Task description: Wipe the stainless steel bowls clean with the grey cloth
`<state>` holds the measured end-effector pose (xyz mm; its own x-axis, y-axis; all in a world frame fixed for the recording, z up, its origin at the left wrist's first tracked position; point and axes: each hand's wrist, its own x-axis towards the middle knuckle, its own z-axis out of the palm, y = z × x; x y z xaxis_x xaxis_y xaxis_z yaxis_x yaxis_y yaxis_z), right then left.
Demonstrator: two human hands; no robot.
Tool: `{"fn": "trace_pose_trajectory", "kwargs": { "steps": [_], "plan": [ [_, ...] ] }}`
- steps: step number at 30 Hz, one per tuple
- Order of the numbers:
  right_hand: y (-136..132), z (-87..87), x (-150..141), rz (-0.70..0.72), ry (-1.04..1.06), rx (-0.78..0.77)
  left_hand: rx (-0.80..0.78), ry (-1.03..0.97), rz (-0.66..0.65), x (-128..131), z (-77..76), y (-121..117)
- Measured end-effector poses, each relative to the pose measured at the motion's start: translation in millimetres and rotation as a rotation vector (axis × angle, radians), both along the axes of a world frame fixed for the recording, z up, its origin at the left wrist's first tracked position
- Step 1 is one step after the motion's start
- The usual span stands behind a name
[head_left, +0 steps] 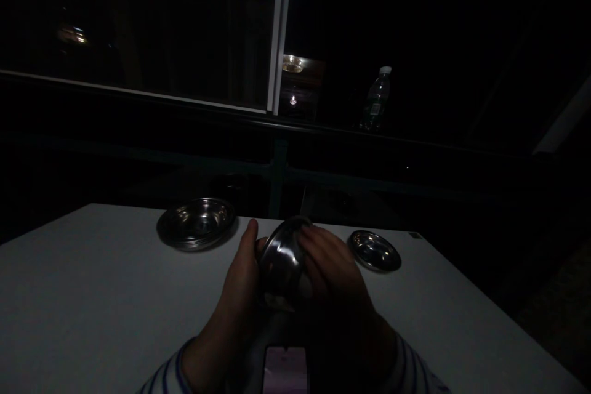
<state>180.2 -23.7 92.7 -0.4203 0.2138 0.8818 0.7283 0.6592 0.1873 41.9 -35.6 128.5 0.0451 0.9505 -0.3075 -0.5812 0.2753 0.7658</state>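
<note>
A shiny metal bowl [282, 261] is tilted on its side between my two hands above the white table [115, 283]. My left hand [242, 274] grips its left side, thumb pointing up and the other fingers mostly hidden behind the bowl. On the other side, my right hand [339, 271] is closed over the rim and right wall, with its fingertips near the top edge. Deep shadow hides the lower part of the bowl and the palms.
Stacked metal bowls [196, 225] stand at the table's far left edge. A shallow metal dish [375, 251] lies at the back right. Close to me is a phone [285, 369] with a lit screen. Beyond the table, a plastic bottle [376, 100] stands by the window frame [278, 31].
</note>
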Motion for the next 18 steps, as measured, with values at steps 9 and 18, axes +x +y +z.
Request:
{"fn": "trace_pose_trajectory", "kwargs": {
  "steps": [9, 18],
  "plan": [
    [-10.9, -18.2, -18.5, 0.067, -0.143, -0.029, 0.060, 0.093, 0.149, -6.2, -7.9, 9.9],
    [1.4, 7.9, 17.7, 0.077, 0.159, -0.162, 0.051, 0.056, 0.070, -5.0, -4.2, 10.7]
  ]
}}
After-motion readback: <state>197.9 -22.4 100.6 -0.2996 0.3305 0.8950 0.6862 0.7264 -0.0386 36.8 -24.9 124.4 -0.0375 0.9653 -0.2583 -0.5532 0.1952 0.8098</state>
